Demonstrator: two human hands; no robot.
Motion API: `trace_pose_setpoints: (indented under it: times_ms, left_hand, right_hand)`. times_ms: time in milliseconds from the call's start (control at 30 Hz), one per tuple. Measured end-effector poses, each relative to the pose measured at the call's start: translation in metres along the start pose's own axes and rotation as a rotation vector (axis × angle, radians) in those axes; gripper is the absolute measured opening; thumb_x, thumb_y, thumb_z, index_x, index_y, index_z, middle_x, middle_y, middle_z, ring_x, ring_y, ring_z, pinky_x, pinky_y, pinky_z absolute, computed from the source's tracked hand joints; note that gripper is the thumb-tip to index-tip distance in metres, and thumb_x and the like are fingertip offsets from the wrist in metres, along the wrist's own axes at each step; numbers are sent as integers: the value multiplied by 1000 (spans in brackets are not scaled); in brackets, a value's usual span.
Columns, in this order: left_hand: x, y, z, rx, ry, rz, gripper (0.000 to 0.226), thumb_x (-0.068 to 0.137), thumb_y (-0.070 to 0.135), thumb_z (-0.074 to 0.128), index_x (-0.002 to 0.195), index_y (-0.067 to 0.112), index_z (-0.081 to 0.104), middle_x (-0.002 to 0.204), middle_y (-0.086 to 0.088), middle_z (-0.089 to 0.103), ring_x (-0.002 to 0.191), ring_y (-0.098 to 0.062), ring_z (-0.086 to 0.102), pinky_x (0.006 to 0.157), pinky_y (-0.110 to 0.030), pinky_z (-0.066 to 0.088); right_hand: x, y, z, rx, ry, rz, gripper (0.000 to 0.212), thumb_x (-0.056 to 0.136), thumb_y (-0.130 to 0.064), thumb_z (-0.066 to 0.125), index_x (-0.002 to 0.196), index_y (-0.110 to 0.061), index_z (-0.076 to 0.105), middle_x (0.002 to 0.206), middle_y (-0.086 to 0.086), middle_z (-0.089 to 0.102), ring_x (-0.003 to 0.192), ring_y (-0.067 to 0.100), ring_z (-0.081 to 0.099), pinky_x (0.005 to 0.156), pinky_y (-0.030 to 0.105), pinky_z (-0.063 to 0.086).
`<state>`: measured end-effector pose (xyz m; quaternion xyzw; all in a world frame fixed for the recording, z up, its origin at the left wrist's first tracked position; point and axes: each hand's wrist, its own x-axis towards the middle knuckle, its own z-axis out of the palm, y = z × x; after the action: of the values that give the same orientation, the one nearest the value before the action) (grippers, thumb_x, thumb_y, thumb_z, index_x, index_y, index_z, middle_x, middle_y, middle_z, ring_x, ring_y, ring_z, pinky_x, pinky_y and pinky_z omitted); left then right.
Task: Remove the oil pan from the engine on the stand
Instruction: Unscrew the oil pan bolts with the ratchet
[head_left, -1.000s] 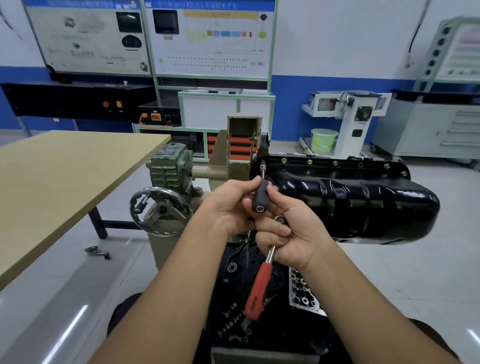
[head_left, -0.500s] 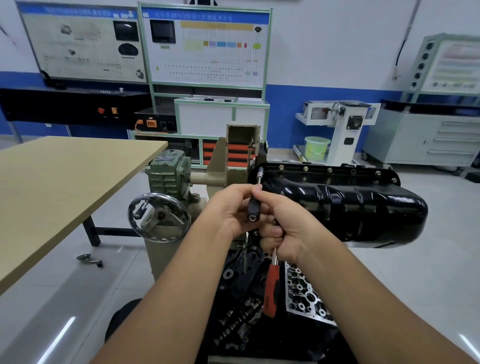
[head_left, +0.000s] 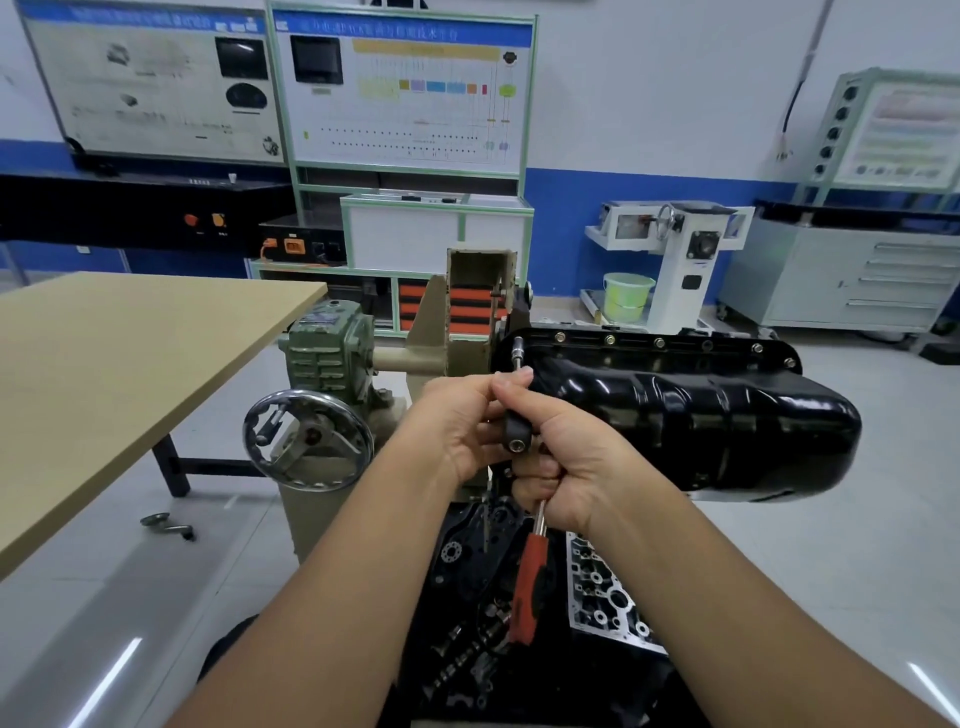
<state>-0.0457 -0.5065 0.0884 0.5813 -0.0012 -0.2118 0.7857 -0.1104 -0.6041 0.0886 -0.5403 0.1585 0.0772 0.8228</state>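
Head view: writing on the wall boards at upper left is too blurred to read. Black oil pan sits centre-right on the stand, just right of both hands. Left hand pinches the driver shaft; right hand grips the black handle and a red-handled ratchet. Since a second ago, the ratchet hangs steeper.
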Motion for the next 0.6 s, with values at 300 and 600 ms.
trace_pose_setpoints:
  times_ms: [300,600]
  left_hand:
    - [22,10,0,-53,-48,-71,26,89,13,63,110,-1,67,86,-10,77,79,-26,74,67,-40,65]
    - [70,32,30,222,255,179,22,85,16,79,95,0,68,73,-12,71,47,-20,68,54,-37,61]
  right_hand:
    - [-6,8,-19,210,-289,31,26,85,-37,71,89,-11,68,79,7,61,28,4,32,30,15,20]
    - [-2,5,-5,-52,-47,-74,32,79,-36,86,74,-19,59,61,1,57,31,6,28,35,14,18]
